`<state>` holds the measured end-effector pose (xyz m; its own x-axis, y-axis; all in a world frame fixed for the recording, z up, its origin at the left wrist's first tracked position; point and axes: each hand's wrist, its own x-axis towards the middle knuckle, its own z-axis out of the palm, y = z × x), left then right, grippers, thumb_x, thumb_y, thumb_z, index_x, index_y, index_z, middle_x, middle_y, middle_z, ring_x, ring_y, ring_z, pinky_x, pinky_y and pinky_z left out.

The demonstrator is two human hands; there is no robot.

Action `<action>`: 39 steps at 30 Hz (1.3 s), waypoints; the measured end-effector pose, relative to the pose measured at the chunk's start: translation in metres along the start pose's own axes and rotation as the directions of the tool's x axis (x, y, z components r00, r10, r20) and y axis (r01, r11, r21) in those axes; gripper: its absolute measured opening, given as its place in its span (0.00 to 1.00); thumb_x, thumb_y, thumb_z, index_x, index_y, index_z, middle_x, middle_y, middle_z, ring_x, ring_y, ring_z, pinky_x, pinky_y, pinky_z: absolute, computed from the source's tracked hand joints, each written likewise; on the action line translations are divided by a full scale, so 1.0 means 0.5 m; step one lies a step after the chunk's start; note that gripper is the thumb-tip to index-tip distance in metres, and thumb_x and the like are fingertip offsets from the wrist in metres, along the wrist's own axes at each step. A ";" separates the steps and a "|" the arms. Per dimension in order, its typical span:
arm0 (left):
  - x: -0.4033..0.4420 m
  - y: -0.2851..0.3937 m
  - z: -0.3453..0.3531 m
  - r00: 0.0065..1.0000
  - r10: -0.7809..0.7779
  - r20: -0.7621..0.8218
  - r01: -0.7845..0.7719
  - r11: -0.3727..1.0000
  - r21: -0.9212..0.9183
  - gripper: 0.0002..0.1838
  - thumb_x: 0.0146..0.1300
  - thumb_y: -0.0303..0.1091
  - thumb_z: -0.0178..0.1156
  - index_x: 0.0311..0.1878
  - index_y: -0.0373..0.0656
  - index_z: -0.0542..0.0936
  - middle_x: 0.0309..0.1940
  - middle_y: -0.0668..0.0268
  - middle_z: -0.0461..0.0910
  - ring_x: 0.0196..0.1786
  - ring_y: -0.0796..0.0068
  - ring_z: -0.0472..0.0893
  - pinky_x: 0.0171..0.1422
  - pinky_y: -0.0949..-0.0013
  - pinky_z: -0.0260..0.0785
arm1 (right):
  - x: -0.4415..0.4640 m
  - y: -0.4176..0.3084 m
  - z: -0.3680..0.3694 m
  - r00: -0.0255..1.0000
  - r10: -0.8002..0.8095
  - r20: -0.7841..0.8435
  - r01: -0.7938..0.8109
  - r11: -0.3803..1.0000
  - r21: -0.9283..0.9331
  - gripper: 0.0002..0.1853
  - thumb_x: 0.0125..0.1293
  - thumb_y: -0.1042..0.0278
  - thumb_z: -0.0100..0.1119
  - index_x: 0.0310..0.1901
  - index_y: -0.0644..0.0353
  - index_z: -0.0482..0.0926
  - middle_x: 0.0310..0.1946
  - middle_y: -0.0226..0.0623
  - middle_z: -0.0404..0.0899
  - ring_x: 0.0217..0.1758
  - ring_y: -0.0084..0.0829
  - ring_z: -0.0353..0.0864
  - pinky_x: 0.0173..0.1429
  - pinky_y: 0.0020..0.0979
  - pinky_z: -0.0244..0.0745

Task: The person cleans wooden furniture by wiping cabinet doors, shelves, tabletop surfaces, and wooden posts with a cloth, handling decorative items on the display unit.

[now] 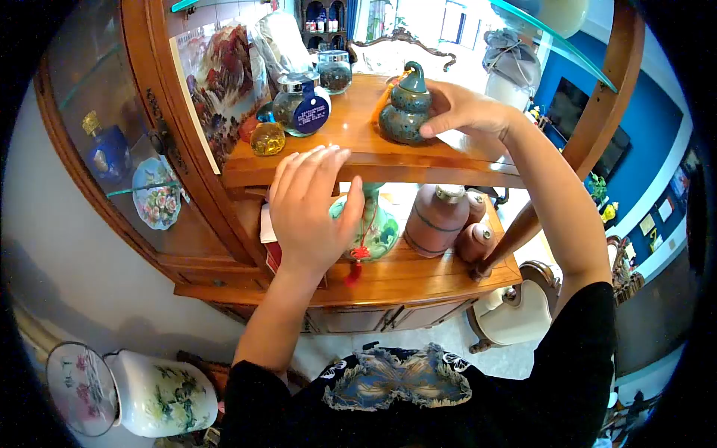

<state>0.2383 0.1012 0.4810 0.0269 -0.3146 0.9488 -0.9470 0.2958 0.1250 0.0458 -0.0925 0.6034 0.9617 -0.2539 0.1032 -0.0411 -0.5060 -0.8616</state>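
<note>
On the upper wooden shelf stands a dark green speckled gourd-shaped bottle (405, 112) with a curled stopper and an orange tassel. My right hand (470, 112) is at its right side, thumb against the lower bulb and fingers curved behind it. Near the shelf's front edge my left hand (310, 198) is raised with its fingers apart, holding nothing. Left of the bottle are a glass jar (287, 112) with a round blue tag (311, 115), a second jar (334, 73) and a small amber glass piece (267, 139).
The lower shelf holds a green floral vase (379, 231) with a red tassel and several brown bottles (435, 224). A glass-doored cabinet (127, 134) stands left. A glass shelf (556, 41) is above right, near a wooden post (609, 89). A chair (515, 313) is below right.
</note>
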 end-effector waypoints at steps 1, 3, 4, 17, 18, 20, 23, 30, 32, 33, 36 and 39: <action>0.006 0.006 0.001 0.999 -0.023 -0.026 0.024 1.000 0.013 0.20 0.58 0.30 0.69 0.55 0.40 0.83 0.54 0.55 0.84 0.57 0.54 0.82 0.65 0.53 0.72 | -0.011 -0.004 0.018 0.986 -0.018 -0.164 0.021 1.000 0.015 0.40 0.59 0.57 0.79 0.70 0.60 0.70 0.61 0.36 0.80 0.65 0.28 0.76 0.74 0.33 0.65; 0.030 0.019 0.010 0.998 -0.012 -0.060 0.014 0.999 0.031 0.20 0.59 0.31 0.70 0.54 0.39 0.83 0.52 0.54 0.84 0.54 0.54 0.82 0.61 0.55 0.73 | -0.014 -0.017 0.023 0.949 -0.038 -0.314 0.048 0.999 0.024 0.40 0.62 0.51 0.78 0.70 0.60 0.70 0.57 0.36 0.82 0.59 0.27 0.80 0.66 0.30 0.74; 0.042 0.023 0.019 0.995 -0.025 -0.097 0.022 0.999 -0.027 0.19 0.60 0.31 0.70 0.54 0.38 0.83 0.52 0.55 0.84 0.54 0.53 0.83 0.62 0.55 0.73 | -0.016 -0.022 0.017 0.939 -0.022 -0.342 -0.009 0.996 -0.090 0.41 0.64 0.46 0.75 0.71 0.60 0.70 0.52 0.36 0.82 0.50 0.22 0.79 0.52 0.26 0.72; 0.179 0.068 0.109 0.915 -0.348 0.204 0.355 0.935 0.005 0.33 0.61 0.59 0.71 0.47 0.30 0.83 0.44 0.45 0.86 0.48 0.46 0.86 0.53 0.52 0.79 | 0.008 -0.035 0.041 0.724 -0.048 -0.688 -0.030 0.994 -0.101 0.17 0.69 0.52 0.71 0.46 0.60 0.90 0.22 0.27 0.80 0.19 0.15 0.73 0.22 0.21 0.64; 0.183 0.069 0.111 0.894 -0.372 0.250 0.384 0.924 0.001 0.33 0.61 0.59 0.71 0.45 0.31 0.84 0.41 0.45 0.87 0.46 0.46 0.87 0.52 0.51 0.79 | 0.009 -0.028 0.034 0.733 -0.059 -0.678 -0.024 0.993 -0.112 0.17 0.69 0.52 0.71 0.46 0.60 0.90 0.22 0.27 0.81 0.19 0.16 0.73 0.22 0.21 0.65; 0.187 0.067 0.119 0.870 -0.393 0.298 0.411 0.912 0.000 0.32 0.61 0.59 0.71 0.42 0.32 0.85 0.39 0.45 0.87 0.44 0.45 0.87 0.50 0.50 0.79 | 0.009 -0.024 0.033 0.741 -0.068 -0.668 -0.018 0.992 -0.121 0.17 0.69 0.53 0.71 0.46 0.60 0.90 0.22 0.28 0.81 0.19 0.16 0.73 0.22 0.22 0.67; 0.188 0.054 0.135 0.877 -0.367 0.312 0.419 0.900 -0.120 0.30 0.61 0.59 0.71 0.40 0.34 0.85 0.34 0.46 0.87 0.41 0.45 0.87 0.49 0.50 0.78 | 0.011 -0.029 0.045 0.707 -0.142 -0.693 -0.053 0.966 -0.253 0.16 0.70 0.55 0.70 0.46 0.61 0.90 0.21 0.29 0.82 0.18 0.17 0.73 0.22 0.23 0.68; 0.188 0.046 0.138 0.871 -0.343 0.350 0.414 0.898 -0.151 0.28 0.61 0.57 0.71 0.41 0.34 0.85 0.35 0.46 0.87 0.42 0.45 0.87 0.49 0.50 0.78 | 0.020 -0.006 0.035 0.677 -0.287 -0.678 0.028 0.930 -0.365 0.16 0.72 0.58 0.67 0.45 0.64 0.90 0.25 0.31 0.85 0.21 0.19 0.77 0.25 0.26 0.71; 0.188 0.044 0.138 0.870 -0.335 0.361 0.410 0.899 -0.153 0.28 0.61 0.57 0.71 0.41 0.34 0.85 0.35 0.46 0.87 0.42 0.46 0.87 0.50 0.50 0.78 | 0.017 -0.016 0.036 0.713 -0.240 -0.658 -0.014 0.934 -0.356 0.16 0.72 0.58 0.67 0.46 0.64 0.89 0.26 0.31 0.86 0.22 0.19 0.78 0.26 0.27 0.73; 0.186 0.043 0.140 0.893 -0.313 0.324 0.386 0.903 -0.190 0.26 0.61 0.51 0.70 0.40 0.31 0.84 0.33 0.44 0.86 0.41 0.43 0.87 0.48 0.49 0.78 | 0.017 -0.019 0.042 0.718 -0.216 -0.662 -0.015 0.946 -0.325 0.15 0.75 0.59 0.65 0.47 0.64 0.89 0.28 0.29 0.85 0.22 0.16 0.75 0.23 0.24 0.67; 0.185 0.045 0.138 0.911 -0.292 0.292 0.365 0.899 -0.242 0.23 0.61 0.46 0.69 0.38 0.29 0.84 0.32 0.42 0.85 0.39 0.41 0.86 0.47 0.48 0.78 | 0.021 -0.009 0.044 0.716 -0.228 -0.660 0.024 0.953 -0.304 0.15 0.78 0.60 0.62 0.50 0.64 0.88 0.31 0.27 0.85 0.24 0.12 0.72 0.20 0.21 0.61; 0.185 0.045 0.129 0.895 -0.311 0.321 0.395 0.886 -0.243 0.26 0.61 0.51 0.71 0.41 0.32 0.85 0.34 0.45 0.86 0.41 0.44 0.87 0.48 0.50 0.78 | 0.021 -0.008 0.049 0.720 -0.240 -0.651 0.066 0.957 -0.281 0.15 0.78 0.60 0.61 0.51 0.63 0.87 0.32 0.27 0.85 0.25 0.12 0.72 0.20 0.21 0.60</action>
<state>0.1988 0.0207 0.5531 0.2157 -0.6629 0.7169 -0.7508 0.3569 0.5558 0.0626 -0.0728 0.5960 0.5263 -0.5976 0.6049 -0.0521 -0.7327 -0.6785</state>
